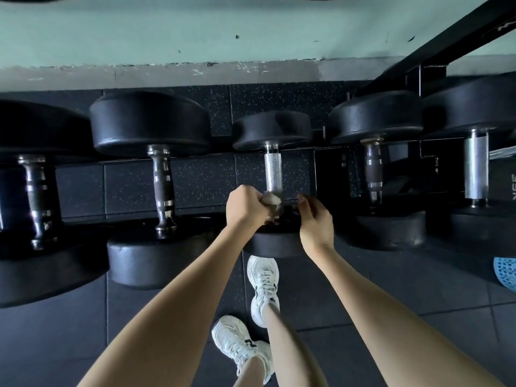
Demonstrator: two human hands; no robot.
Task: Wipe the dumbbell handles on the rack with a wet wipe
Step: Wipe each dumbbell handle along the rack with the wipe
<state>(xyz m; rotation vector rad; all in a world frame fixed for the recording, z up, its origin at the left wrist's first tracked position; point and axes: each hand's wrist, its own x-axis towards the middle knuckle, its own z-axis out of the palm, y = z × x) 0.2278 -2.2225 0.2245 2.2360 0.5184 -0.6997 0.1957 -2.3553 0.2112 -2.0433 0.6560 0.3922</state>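
Several black dumbbells lie in a row on a low rack. The middle dumbbell has a knurled silver handle. My left hand is closed around the near end of that handle with a white wet wipe bunched in its fingers. My right hand rests on the near black head of the same dumbbell, fingers curled at its top edge. The lowest part of the handle is hidden behind my left hand.
Larger dumbbells with dark ringed handles flank the middle one, and a thick chrome-handled one sits far right. A black rack beam slants at top right. My white sneakers stand on dark rubber tiles. A blue perforated object lies at the right edge.
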